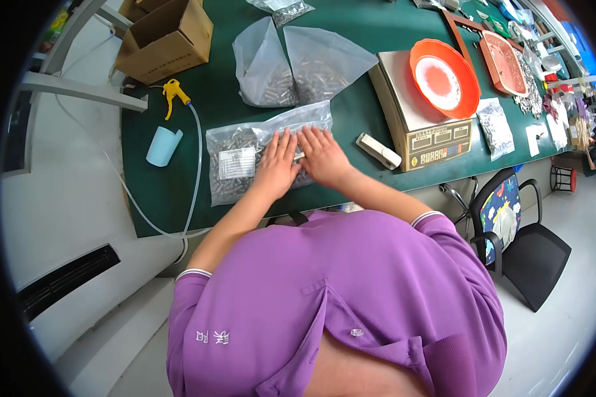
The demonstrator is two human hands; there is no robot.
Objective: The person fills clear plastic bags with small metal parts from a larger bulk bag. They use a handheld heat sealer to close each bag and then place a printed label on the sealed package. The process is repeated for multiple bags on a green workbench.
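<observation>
A clear plastic bag (226, 192) full of small metal cylinders lies flat on the green table in front of me, a white label (236, 163) on its left part. My left hand (278, 162) rests on the middle of the bag, fingers stretched out. Beside it, my right hand (322, 155) lies flat on the bag's right part, its fingers also extended. The two hands nearly meet at the fingers and thumbs. Both press on the plastic from above and grip nothing. Just behind stand two open plastic bags (265, 59) holding similar metal pieces.
A scale (437, 142) carrying an orange bowl (467, 83) stands to the right, with a white handheld device (378, 151) beside it. On the left are a yellow air gun (173, 94) with its hose, a blue roll (163, 146) and a cardboard box (169, 43). A chair (526, 245) stands at right.
</observation>
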